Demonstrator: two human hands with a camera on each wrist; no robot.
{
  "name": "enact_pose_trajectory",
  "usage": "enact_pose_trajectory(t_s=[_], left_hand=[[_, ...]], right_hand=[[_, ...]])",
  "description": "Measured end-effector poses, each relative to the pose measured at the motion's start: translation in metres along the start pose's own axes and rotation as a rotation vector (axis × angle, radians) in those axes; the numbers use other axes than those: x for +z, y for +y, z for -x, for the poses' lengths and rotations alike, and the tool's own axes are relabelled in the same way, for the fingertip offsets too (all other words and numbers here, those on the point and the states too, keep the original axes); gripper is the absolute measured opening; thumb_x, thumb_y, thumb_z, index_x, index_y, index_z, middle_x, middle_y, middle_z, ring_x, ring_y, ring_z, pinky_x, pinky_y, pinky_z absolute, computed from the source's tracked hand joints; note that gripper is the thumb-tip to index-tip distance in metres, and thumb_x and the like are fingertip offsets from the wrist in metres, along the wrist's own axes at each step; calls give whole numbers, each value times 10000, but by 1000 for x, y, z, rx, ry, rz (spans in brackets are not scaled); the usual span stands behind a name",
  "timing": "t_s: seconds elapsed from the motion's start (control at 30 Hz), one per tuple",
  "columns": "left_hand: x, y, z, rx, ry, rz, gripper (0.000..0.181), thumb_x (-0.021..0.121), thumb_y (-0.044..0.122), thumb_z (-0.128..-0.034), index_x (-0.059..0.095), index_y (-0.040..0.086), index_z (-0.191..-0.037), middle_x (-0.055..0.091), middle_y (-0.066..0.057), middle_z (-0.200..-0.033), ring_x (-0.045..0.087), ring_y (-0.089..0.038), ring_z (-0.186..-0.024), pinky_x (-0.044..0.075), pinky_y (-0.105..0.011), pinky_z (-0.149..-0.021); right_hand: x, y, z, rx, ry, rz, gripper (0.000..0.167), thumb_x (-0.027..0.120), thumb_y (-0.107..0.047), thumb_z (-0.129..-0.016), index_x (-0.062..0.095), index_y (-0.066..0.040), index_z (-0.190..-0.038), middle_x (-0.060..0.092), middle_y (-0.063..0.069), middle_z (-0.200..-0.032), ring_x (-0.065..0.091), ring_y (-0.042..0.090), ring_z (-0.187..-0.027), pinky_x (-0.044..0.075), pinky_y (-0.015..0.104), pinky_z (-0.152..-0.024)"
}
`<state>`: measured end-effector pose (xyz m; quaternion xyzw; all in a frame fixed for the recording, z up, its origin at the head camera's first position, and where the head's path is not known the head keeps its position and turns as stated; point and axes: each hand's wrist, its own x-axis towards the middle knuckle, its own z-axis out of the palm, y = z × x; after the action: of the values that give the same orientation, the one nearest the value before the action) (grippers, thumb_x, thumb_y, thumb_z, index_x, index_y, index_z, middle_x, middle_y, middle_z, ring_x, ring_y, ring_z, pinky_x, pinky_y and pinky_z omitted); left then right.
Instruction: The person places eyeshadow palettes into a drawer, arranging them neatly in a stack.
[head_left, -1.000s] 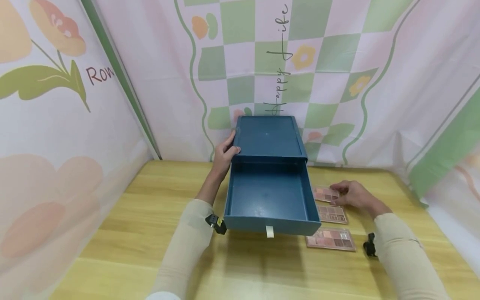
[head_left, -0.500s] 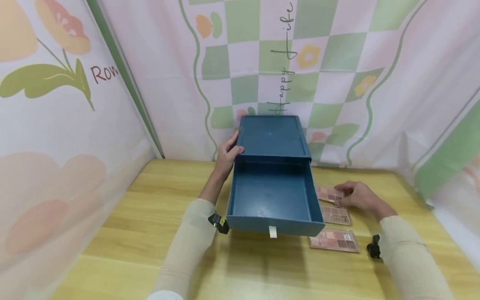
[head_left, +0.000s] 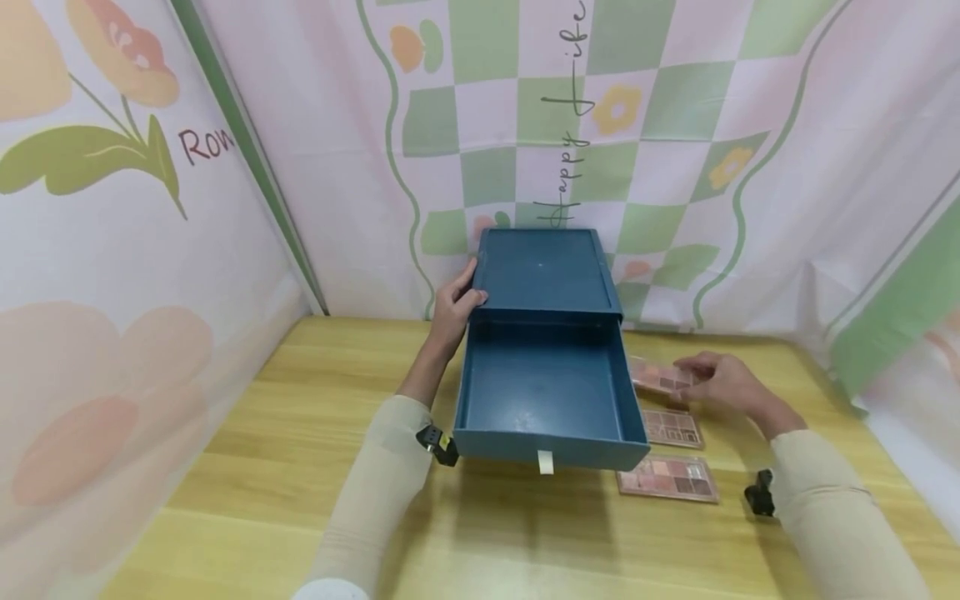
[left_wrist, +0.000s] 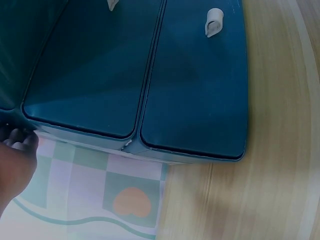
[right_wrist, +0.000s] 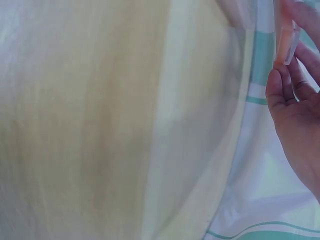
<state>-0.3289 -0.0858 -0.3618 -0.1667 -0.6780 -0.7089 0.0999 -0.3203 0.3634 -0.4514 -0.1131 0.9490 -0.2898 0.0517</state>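
Note:
A dark blue drawer cabinet (head_left: 540,271) stands against the backdrop, its top drawer (head_left: 536,392) pulled out and bare inside. My left hand (head_left: 452,308) holds the cabinet's upper left side, thumb at the top edge; the left wrist view shows curled fingers at that side and two lower drawer fronts (left_wrist: 195,85) with pale tabs. On the right, my right hand (head_left: 723,385) pinches an eyeshadow palette (head_left: 660,377) by its right end, tilted and slightly above the table. Part of that palette is hidden by the fingers. In the right wrist view its edge (right_wrist: 286,42) shows between thumb and fingers.
Two more eyeshadow palettes lie flat right of the drawer, a middle one (head_left: 675,428) partly behind the drawer wall and a nearer one (head_left: 667,479). The wooden table (head_left: 300,417) ends at patterned fabric (head_left: 330,167) at the back and sides.
My right hand has lifted the far palette slightly off the table and moved a little to the right. The left hand stays on the cabinet. The head view has shifted slightly.

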Motion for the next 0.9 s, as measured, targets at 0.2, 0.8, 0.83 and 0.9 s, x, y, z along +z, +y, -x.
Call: enact_pose_trajectory(t_s=[0.2,0.8,0.83,0.9], left_hand=[[0,-1,1,13,21,4,705,518,66,-876,348,1,-1558,287,-178,-1671,359,-310,-1514,285,-468,-1254],[1,0,1,10,21,-18,717,523,108,-860,370,30,-1557,301,-176,-1666,301,-271,-1552,264,-475,-1266],[1,0,2,9,23,-18,718,526,109,-859,373,32,-1556,304,-173,-1666,297,-271,-1554,262,-476,-1266],[1,0,2,7,27,-18,717,528,113,-857,378,34,-1553,309,-168,-1665,292,-269,-1557,261,-473,-1267]], right_hand=[[-4,-11,4,-79,47,-5,667,855,-299,-793,638,50,-1318,653,296,-1285,619,312,-1104,476,143,-785],[-33,-32,18,-101,96,34,683,874,-318,-760,654,14,-1315,666,301,-1240,644,384,-1060,477,203,-778],[-35,-33,19,-99,99,29,687,879,-317,-754,656,13,-1314,668,302,-1239,644,356,-1048,477,196,-772],[-37,-34,20,-97,108,25,689,886,-319,-746,661,11,-1307,668,306,-1232,636,321,-1034,475,187,-761]])
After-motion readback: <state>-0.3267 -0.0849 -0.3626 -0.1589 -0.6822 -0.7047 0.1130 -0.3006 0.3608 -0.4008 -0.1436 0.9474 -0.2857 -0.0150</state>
